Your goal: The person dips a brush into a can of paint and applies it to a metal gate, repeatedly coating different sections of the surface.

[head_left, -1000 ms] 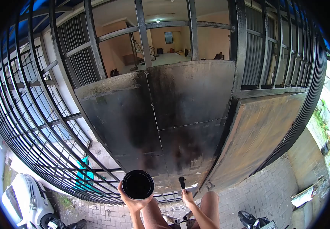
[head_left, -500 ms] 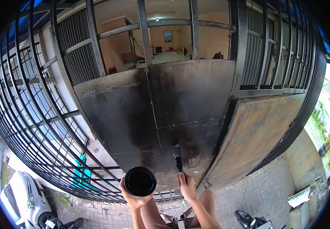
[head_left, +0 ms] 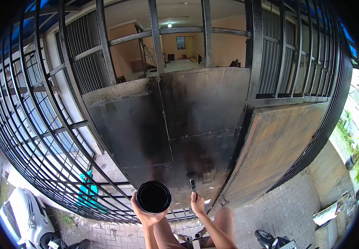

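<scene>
My left hand (head_left: pixel 145 213) is wrapped around a round can of black paint (head_left: pixel 153 197), its open top facing me. In my right hand (head_left: pixel 197 205) is a paintbrush (head_left: pixel 193 182), gripped by its handle with the dark bristles against the lower part of a metal gate panel (head_left: pixel 206 110). Dark paint covers much of this panel unevenly, and pale weld seams cross it. Lower down and along the top edge, the surface looks greyer and patchier.
Black bars (head_left: pixel 65 74) of the gate rise on both sides. An unpainted, rust-toned panel (head_left: pixel 281 145) stands at the right. Behind me on the paving (head_left: pixel 250 220) are a white car (head_left: pixel 28 213) and a motorcycle (head_left: pixel 275 240). A green cloth-like item (head_left: pixel 87 191) lies behind the left bars.
My right hand and the paintbrush have moved down along the panel. The paint can stays nearly in place in my left hand, and the view has shifted slightly.
</scene>
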`<state>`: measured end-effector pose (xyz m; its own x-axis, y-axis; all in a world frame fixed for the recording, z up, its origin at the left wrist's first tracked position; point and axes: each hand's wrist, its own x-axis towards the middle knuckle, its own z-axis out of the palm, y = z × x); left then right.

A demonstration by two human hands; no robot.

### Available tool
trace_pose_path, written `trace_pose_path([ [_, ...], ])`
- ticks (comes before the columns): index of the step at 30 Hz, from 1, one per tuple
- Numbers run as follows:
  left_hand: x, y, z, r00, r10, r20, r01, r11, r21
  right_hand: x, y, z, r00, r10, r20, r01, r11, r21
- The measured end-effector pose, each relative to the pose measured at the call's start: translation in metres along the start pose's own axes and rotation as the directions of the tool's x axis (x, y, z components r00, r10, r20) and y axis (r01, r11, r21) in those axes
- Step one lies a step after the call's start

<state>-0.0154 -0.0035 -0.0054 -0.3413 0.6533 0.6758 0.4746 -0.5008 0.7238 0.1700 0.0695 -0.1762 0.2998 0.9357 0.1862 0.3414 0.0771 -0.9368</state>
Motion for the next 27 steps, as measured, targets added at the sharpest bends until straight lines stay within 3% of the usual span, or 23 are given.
trace_pose_path([
  [5,0.001,0.003,-0.002,1.000,-0.018,0.015,0.018,1.000,-0.006,-0.032,0.049,0.008,0.965,0.255,0.064,-0.241,0.955,-0.174],
  [6,0.001,0.002,-0.003,1.000,-0.015,0.012,0.015,1.000,-0.011,-0.034,0.052,0.011,0.944,0.310,0.113,-0.295,0.946,-0.133],
  [10,0.001,0.003,-0.005,1.000,0.002,-0.003,-0.002,1.000,0.011,-0.017,-0.040,-0.003,0.993,0.038,0.115,-0.052,0.991,0.125],
  [14,0.007,0.007,-0.007,1.000,0.015,-0.026,-0.015,1.000,0.016,-0.027,-0.007,0.010,0.997,-0.030,0.073,0.023,0.995,0.096],
  [17,0.004,0.005,-0.009,1.000,0.004,-0.026,-0.004,1.000,-0.002,-0.034,0.058,0.018,0.982,0.189,0.030,-0.188,0.981,-0.043],
  [19,0.006,0.001,-0.013,1.000,-0.003,-0.002,0.003,1.000,0.012,-0.031,0.067,0.013,0.919,0.378,0.111,-0.374,0.926,-0.052],
  [21,0.005,-0.001,-0.012,0.999,-0.033,-0.004,0.033,0.999,-0.002,-0.028,0.067,0.011,0.879,0.429,0.208,-0.454,0.886,0.092],
  [22,0.004,-0.005,-0.012,0.999,-0.035,-0.011,0.035,0.999,-0.004,-0.027,0.037,0.003,0.856,0.438,0.274,-0.505,0.822,0.263],
  [27,0.005,-0.002,-0.011,1.000,-0.019,-0.005,0.019,0.999,0.037,-0.002,-0.054,-0.013,0.878,0.345,0.332,-0.470,0.753,0.461],
])
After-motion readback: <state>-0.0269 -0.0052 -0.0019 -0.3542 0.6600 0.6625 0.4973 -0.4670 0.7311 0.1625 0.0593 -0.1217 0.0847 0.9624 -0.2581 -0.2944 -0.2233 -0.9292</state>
